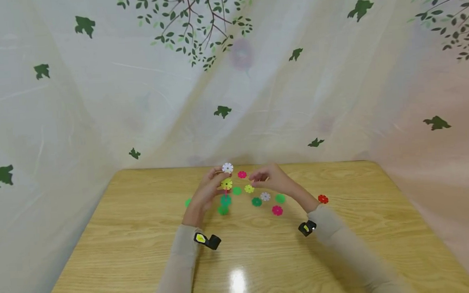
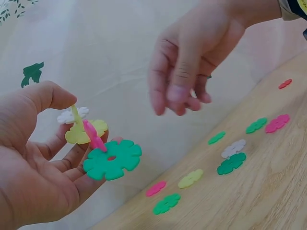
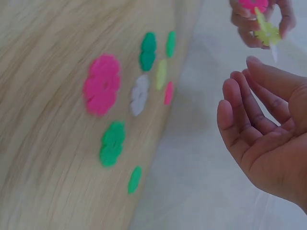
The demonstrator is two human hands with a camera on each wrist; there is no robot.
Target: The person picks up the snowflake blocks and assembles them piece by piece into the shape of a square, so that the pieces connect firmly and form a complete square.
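On my feeds, the left hand (image 1: 207, 190) holds a chain of joined plastic flowers (image 2: 87, 133) up off the table (image 1: 119, 247); the thumb presses a yellow edge and the fingers curl behind. The right hand (image 1: 274, 179) is empty, fingers softly bent, thumb standing apart, so I read that grip as loose and half wide.

The relation I would judge everything by is the gap between the right hand and that chain. In the head view the chain lies at 9 o'clock from the right fingertips, well apart from them, and its long axis runs from the white flower (image 1: 227, 167) at 12 to the dark green flower (image 1: 225, 201) at 6. The left hand is clearly the nearer of the 2, since it has the chain in its fingers.

From overhead, I could mistake a loose yellow flower (image 1: 249, 188) for something touching the right fingertips. The left wrist view settles that: it lies flat on the table, at about 6 o'clock from the raised right hand. That view also shows the pink flower (image 2: 93, 136) nearly edge-on against the dark green 1. Only the right wrist view shows me the bare right palm; there the chain sits at 12 o'clock, partly cut off by the frame.
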